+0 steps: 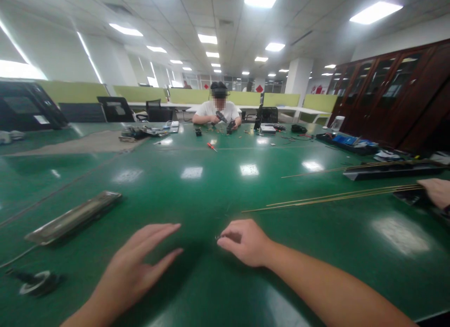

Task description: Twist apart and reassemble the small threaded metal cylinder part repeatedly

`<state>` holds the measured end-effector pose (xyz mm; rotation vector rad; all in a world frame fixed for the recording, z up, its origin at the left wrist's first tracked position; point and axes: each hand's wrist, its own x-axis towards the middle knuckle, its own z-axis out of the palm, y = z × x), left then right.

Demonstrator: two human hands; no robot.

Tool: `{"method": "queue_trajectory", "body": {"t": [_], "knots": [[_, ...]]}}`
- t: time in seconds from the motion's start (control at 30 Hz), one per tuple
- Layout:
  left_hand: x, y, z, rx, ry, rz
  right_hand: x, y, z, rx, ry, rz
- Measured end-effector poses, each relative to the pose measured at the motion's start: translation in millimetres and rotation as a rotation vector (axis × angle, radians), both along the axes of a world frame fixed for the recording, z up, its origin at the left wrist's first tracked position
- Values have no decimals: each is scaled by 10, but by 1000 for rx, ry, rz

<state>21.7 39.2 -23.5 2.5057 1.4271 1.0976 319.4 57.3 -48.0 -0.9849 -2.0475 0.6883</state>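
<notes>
1. The right grip [246,242] is closed on a small part [218,238], pinched between thumb and forefinger at or just above the green worktop [197,191]; whether it touches the surface is unclear.
2. The left grip [140,256] is empty, thumb and fingers parted, near the part but not touching it.
3. A light, steady pinch should serve best, with the left fingertips meeting it from the opposite side.
4. The part looks dark with paler glints; blur hides its exact shape.

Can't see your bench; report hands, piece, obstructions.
Left bare hand open above glossy green table. Right bare hand pinching small dark piece, shape blurred. Long thin gold-coloured rods beyond.
</notes>
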Motion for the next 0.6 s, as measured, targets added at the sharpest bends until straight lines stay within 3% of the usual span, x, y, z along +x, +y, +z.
{"method": "queue_trajectory", "body": {"t": [0.07, 0.1, 0.2, 0.3, 0.4, 0.47, 0.6], "knots": [[424, 80, 8, -90, -1, -208, 3, 9, 2, -33, 49, 37], [600, 115, 11, -169, -38, -237, 3, 17, 1, -64, 94, 60], [954, 195, 17, -339, -272, -185, -1, 42, -16, -183, 265, 131], [1113, 238, 8, -440, -487, -216, -16, 59, -42, -300, 390, 179], [1157, 258, 2, -555, -590, -298, -23, 54, -58, -366, 449, 208], [1088, 264, 38, -558, -637, -261, -17, 45, -62, -379, 446, 240], [598, 220, 271, -330, -565, 101, 6, 43, -74, -382, 345, 270]]}}
